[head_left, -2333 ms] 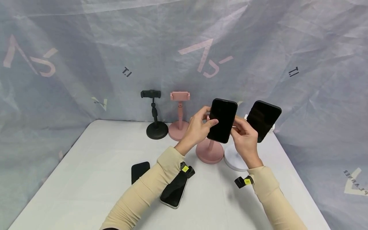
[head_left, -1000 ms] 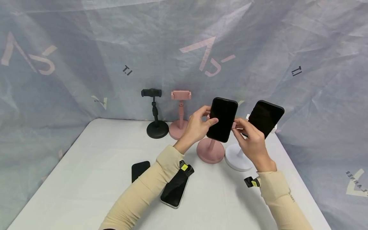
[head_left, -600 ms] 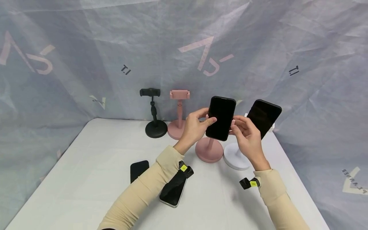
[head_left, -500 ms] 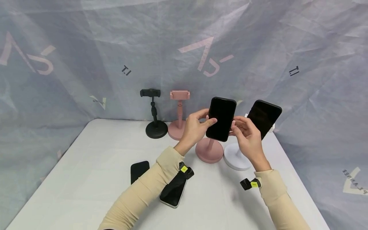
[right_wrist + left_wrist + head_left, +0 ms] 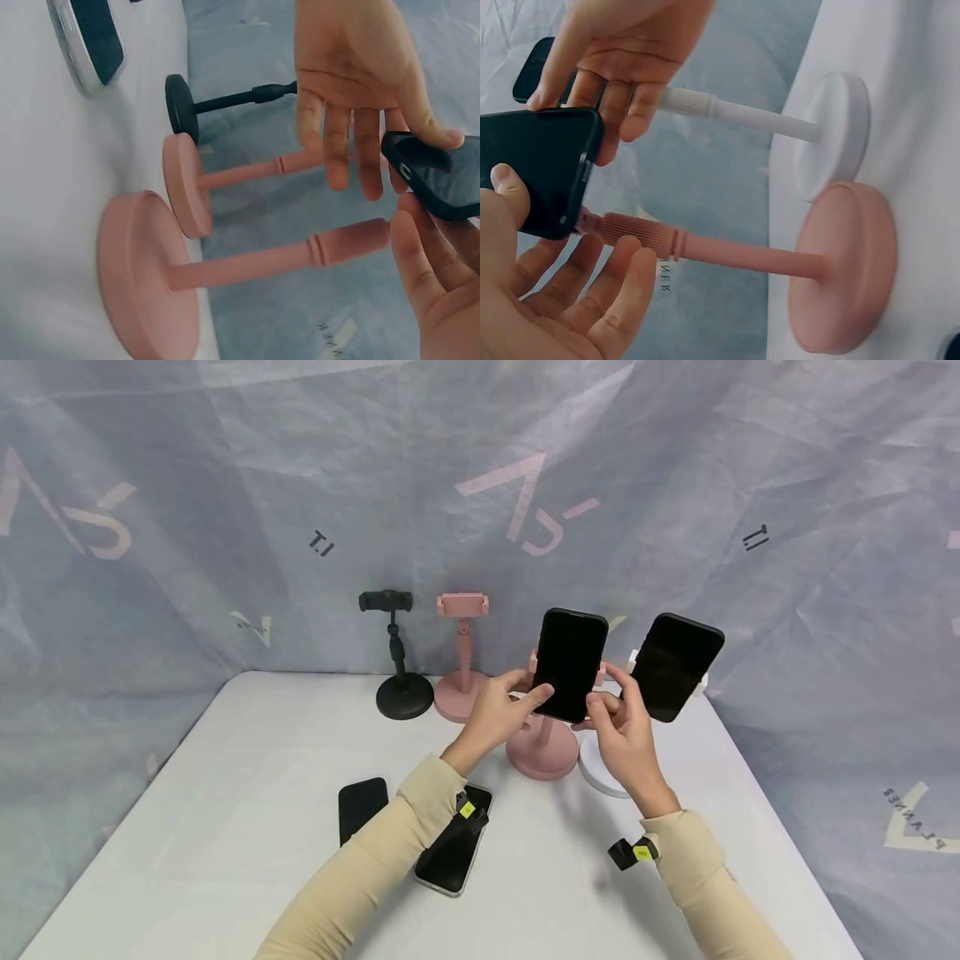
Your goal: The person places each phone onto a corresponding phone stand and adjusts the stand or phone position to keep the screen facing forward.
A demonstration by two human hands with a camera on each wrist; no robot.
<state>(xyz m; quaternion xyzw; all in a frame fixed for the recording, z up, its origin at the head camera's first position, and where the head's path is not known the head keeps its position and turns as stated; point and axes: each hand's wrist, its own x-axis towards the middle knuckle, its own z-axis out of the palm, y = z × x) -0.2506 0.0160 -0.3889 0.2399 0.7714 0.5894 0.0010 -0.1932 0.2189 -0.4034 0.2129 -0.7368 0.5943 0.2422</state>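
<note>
A black smartphone (image 5: 572,660) sits upright, slightly tilted, in the clamp of the front pink phone stand (image 5: 542,752). Pink clamp ends show at both its sides. My left hand (image 5: 497,714) pinches the phone's lower left, thumb on the screen and fingers behind. At the lower right edge, my right hand (image 5: 628,735) pinches it between thumb and fingers. In the left wrist view, the left fingers (image 5: 611,289) spread under the phone beside the pink stand's ribbed neck. The right wrist view shows both hands meeting at the phone's bottom end.
To the right, a white stand (image 5: 600,768) holds another black phone (image 5: 675,667). Behind on the left are a black stand (image 5: 403,695) and a second pink stand (image 5: 461,693). Two phones lie on the table, a black one (image 5: 362,806) and a silver-edged one (image 5: 450,860) under the left forearm.
Both hands have slid down the phone toward its lower edge. The right hand has left the clamp's right side, uncovering both clamp ends. The view has shifted slightly.
</note>
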